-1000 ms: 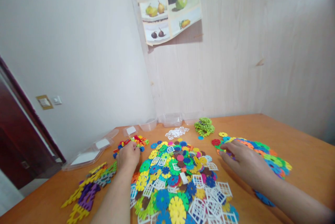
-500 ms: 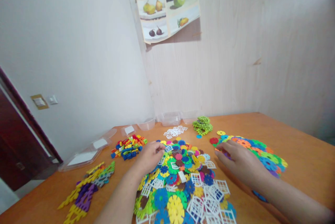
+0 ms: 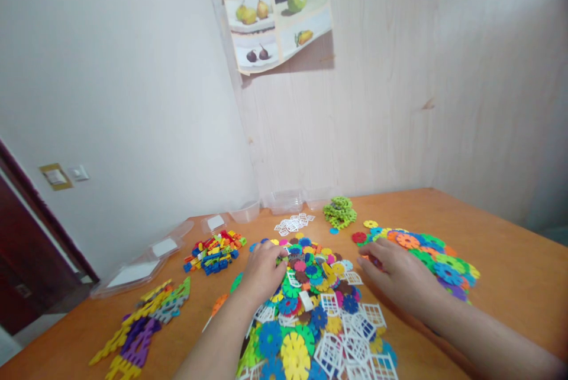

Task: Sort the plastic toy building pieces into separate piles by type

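My left hand (image 3: 265,272) is over the far left part of a mixed heap of plastic snowflake discs (image 3: 296,353). Its thumb and forefinger are closed at a small white lattice window piece, which they largely cover. Other white window pieces (image 3: 329,304) lie scattered across the heap, thickest at its near right. To the right, my right hand (image 3: 397,276) hovers with fingers apart beside a separate pile of colourful snowflake discs (image 3: 449,273). Nothing shows in its grasp, though its palm side is hidden.
Small building bricks (image 3: 215,251), yellow, purple and grey notched pieces (image 3: 139,329), white window pieces (image 3: 293,224) and green notched pieces (image 3: 339,212) lie in separate groups. Clear plastic tubs (image 3: 284,201) line the wall. Lids (image 3: 133,276) rest along the table's left edge.
My left hand has moved slightly right over the heap, its fingertips now covering a white window piece. My right hand stays near the disc pile. The view has shifted slightly.
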Tool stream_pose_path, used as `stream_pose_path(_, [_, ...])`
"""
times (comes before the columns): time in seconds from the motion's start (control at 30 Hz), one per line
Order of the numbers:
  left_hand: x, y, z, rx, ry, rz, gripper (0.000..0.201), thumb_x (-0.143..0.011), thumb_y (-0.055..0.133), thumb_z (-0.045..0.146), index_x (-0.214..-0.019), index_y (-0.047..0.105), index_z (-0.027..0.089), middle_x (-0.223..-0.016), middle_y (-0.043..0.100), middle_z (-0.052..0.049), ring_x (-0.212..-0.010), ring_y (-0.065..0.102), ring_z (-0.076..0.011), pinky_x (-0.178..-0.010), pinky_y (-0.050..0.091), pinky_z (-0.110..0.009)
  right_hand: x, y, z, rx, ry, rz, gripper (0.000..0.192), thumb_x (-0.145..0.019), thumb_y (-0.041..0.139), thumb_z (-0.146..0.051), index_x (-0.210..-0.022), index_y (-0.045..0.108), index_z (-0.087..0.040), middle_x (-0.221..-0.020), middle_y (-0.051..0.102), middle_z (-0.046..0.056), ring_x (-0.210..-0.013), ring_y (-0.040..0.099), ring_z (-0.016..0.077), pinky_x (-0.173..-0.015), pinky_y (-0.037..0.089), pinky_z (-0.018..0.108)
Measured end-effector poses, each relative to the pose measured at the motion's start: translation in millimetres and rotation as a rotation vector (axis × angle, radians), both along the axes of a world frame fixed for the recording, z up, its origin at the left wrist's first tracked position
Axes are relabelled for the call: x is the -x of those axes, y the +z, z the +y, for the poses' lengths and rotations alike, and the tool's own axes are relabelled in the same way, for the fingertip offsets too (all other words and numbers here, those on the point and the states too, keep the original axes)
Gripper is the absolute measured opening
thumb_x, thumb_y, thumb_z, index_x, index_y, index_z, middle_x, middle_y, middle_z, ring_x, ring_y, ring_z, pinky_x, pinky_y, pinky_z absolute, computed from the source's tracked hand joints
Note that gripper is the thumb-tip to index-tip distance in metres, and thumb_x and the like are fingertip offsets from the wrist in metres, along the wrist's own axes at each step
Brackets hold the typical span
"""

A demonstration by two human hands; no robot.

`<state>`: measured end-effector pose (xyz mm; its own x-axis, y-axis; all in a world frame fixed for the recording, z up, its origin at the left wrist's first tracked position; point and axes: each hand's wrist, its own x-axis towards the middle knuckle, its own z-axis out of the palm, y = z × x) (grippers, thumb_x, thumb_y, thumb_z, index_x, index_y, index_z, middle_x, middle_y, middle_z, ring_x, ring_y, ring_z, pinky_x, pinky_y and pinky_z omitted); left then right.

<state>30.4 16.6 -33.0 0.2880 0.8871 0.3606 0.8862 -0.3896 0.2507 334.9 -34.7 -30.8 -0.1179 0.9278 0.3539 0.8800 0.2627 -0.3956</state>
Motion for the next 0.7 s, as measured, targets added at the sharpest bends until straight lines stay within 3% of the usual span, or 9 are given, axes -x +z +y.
stream_pose_path(0.27, [-3, -0.3, 2, 0.011, 0.035, -0.022, 0.011, -0.076, 0.061, 0.015, -0.083, 0.066, 0.022, -0.096, 0.065, -0.005, -0.096, 0.056, -0.0212, -0.082, 0.039, -0.030, 0, -2.9, 4, 0.017, 0.002, 0.008, 0.030, -0.088, 0.044, -0.038, -0.095, 0.068, -0.022, -0.096, 0.068, 0.007, -0.086, 0.064, 0.0221, -0.073, 0.045, 0.030])
stream_pose_path(0.47, [-3, -0.1, 1, -0.014, 0.039, -0.061, 0.009, -0.079, 0.059, 0.017, -0.084, 0.064, 0.022, -0.093, 0.067, -0.005, -0.094, 0.057, -0.0210, -0.079, 0.040, -0.030, -1, -4.2, 4, 0.015, 0.019, 0.017, 0.030, -0.088, 0.044, -0.038, -0.098, 0.069, -0.023, -0.094, 0.069, 0.007, -0.083, 0.064, 0.0219, -0.073, 0.046, 0.031])
stream_pose_path(0.7, [40, 6.5, 16, -0.006, 0.210, -0.229, 0.013, -0.085, 0.055, 0.024, -0.093, 0.065, 0.020, -0.095, 0.071, -0.005, -0.091, 0.061, -0.0186, -0.078, 0.042, -0.027, -5, -8.3, 6, 0.028, 0.042, 0.008, 0.029, -0.090, 0.042, -0.040, -0.094, 0.067, -0.026, -0.094, 0.070, 0.006, -0.084, 0.065, 0.0218, -0.076, 0.047, 0.032])
